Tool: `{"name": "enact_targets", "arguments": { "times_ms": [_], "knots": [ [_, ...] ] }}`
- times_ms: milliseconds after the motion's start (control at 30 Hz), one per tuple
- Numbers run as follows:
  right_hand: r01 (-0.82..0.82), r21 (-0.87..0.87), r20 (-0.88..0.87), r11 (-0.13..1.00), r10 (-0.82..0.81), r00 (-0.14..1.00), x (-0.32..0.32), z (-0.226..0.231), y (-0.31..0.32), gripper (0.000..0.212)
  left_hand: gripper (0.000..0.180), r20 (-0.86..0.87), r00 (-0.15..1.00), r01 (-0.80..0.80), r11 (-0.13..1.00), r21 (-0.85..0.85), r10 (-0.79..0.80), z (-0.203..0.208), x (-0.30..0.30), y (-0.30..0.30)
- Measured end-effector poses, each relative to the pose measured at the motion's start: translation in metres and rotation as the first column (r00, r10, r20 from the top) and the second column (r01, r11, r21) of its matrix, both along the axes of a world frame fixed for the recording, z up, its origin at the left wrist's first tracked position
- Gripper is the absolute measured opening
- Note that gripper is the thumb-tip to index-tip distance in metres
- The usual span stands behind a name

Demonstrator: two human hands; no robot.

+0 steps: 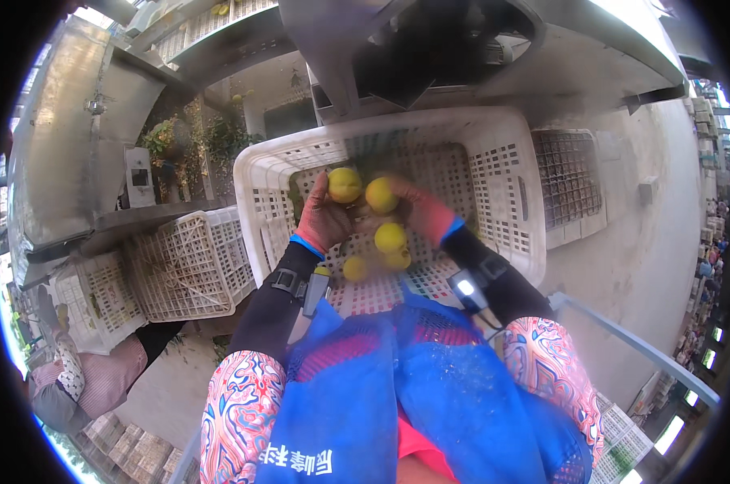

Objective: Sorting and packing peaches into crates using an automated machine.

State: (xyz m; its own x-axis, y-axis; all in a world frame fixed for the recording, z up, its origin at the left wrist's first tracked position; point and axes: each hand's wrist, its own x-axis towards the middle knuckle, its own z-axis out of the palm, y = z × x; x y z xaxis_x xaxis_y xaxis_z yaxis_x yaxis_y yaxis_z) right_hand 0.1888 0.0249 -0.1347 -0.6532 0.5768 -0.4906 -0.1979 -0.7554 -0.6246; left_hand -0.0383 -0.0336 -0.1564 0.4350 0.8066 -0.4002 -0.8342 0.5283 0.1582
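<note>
Five yellow fruits show in the middle of the frame, within the white crate (pixel 506 189). My forearms rise from the lower edge and slant inward over the crate, wrists banded with strapped devices. My left hand (pixel 324 219), in a pink glove, is partly closed around one yellow fruit (pixel 345 185), thumb up along its left side and fingers curled below. My right hand (pixel 425 211) reaches in from the right, fingers bent against a second fruit (pixel 380 195); it is blurred, so I cannot tell whether it grips. The other three, including a third fruit (pixel 390 238), sit just below, between my wrists.

The crate's walls enclose both hands, and my blue apron (pixel 462 383) hides its near rim. Dark machinery (pixel 441 52) overhangs the far side at top centre. More crates (pixel 189 270) stand at left, with a metal panel (pixel 66 133) at upper left, a co-worker (pixel 98 371) at lower left, and a blue-grey rail (pixel 635 347) slanting across the lower right.
</note>
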Motion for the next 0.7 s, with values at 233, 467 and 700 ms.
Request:
{"name": "enact_targets", "arguments": {
  "times_ms": [233,467,700],
  "knots": [
    [-0.236,0.327,0.326,0.915,0.125,0.937,-0.007,0.097,0.031,0.049,0.085,0.199,0.957,-0.234,0.968,0.095,0.212,0.073,0.027,-0.006],
    [-0.112,0.922,0.290,0.370,-0.471,0.833,-0.027,0.135,-0.005,0.068,0.087,0.101,0.933,-0.359,0.912,0.197,0.346,0.119,0.039,-0.005],
    [-0.189,0.976,0.211,0.106,-0.660,0.721,-0.039,0.158,0.014,0.082,0.090,0.474,0.852,-0.359,0.907,0.218,0.223,0.141,0.046,0.015]
  ]
}}
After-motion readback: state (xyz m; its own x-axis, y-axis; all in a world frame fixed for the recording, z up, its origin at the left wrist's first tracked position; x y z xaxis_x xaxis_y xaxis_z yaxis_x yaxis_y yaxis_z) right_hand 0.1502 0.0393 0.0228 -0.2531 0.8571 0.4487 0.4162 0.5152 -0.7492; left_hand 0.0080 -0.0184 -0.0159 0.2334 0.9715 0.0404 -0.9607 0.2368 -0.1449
